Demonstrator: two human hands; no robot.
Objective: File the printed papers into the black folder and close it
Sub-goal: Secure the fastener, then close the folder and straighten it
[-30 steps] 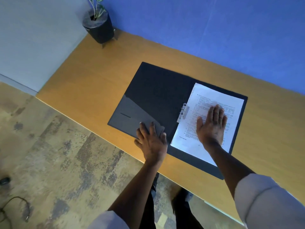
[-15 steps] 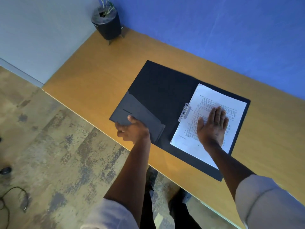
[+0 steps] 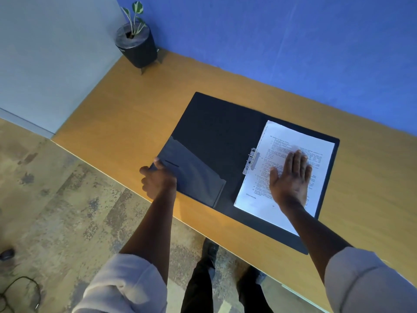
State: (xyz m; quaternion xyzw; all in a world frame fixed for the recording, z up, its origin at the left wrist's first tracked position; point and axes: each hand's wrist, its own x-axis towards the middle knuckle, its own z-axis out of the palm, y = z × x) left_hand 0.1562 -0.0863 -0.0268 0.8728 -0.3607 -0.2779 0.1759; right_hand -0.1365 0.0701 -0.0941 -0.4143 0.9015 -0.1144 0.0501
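So the black folder (image 3: 216,132) is lying wide open on the wooden tabletop (image 3: 135,114), near the front edge, with the printed papers (image 3: 286,168) sitting on its right half next to the metal clip (image 3: 251,161) at the spine. The right hand (image 3: 291,179) is pressed flat on the papers, fingers together and stretched out, not gripping anything. The left hand (image 3: 158,179) is curled around the near left corner of the folder's cover, thumb on top by the inside pocket (image 3: 194,175) (that corner is right at the tabletop's edge). Both sleeves are light coloured and rolled up. Farther out, a small potted plant (image 3: 135,44) in a dark pot stands at the far left corner of the tabletop. Behind it there's a blue wall (image 3: 293,41), with a grey wall (image 3: 56,53) to the left. The floor (image 3: 56,199) is mottled tan and looks worn, with a dark cable (image 3: 20,292) lying at the bottom left.
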